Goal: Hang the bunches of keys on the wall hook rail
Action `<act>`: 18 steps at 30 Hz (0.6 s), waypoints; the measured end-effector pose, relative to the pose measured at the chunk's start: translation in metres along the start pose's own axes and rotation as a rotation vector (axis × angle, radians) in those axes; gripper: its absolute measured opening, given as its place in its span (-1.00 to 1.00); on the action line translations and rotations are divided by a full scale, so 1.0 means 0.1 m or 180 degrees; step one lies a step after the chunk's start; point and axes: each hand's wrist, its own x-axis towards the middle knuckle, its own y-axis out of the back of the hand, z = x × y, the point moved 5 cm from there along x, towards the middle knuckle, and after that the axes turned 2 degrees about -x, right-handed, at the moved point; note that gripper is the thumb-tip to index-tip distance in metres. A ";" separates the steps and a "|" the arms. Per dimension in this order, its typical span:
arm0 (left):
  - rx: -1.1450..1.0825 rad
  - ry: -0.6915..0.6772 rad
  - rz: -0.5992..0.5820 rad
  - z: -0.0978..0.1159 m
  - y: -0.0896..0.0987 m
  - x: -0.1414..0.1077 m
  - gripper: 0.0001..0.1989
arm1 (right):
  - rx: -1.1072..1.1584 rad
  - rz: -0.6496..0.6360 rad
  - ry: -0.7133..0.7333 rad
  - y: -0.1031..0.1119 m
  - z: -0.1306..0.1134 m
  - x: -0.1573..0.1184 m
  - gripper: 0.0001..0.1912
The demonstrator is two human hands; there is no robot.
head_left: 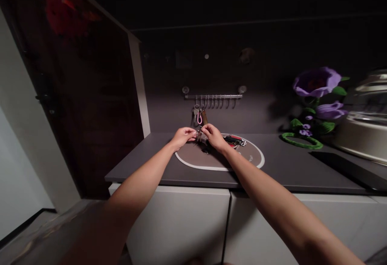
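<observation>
Both my hands meet above an oval brown mat with a white rim (196, 167). My left hand (183, 137) has its fingers pinched at the left side of a small bunch of keys (199, 136). From the right, my right hand (213, 135) pinches the top of the same bunch. Just behind them, keys with a pink loop (199, 117) and a brown tag (204, 116) hang from the left end of a hook rail (214, 96). Black and red straps with a buckle (236, 140) lie on the mat beside my right hand.
The mat lies on a dark grey countertop (281, 172) over white cabinets (181, 216). At the right stand purple felt flowers (317, 81) with a green ring base (302, 141), a flat black object (347, 170) and a cream appliance (363, 136). A dark door (90, 96) is at the left.
</observation>
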 end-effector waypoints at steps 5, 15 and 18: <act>0.1302 -0.0520 -0.0022 0.02 -0.03 0.02 -0.82 | 0.0537 0.0232 -0.0278 0.05 0.07 0.13 -0.77; 0.2862 -0.1236 0.0043 0.10 -0.08 -0.02 -0.81 | 0.1323 0.1011 -0.1039 0.29 0.03 0.69 -0.88; 0.2954 -0.1273 0.0003 0.08 -0.08 0.00 -0.81 | 0.1356 0.1106 -0.1069 0.30 0.03 0.86 -0.93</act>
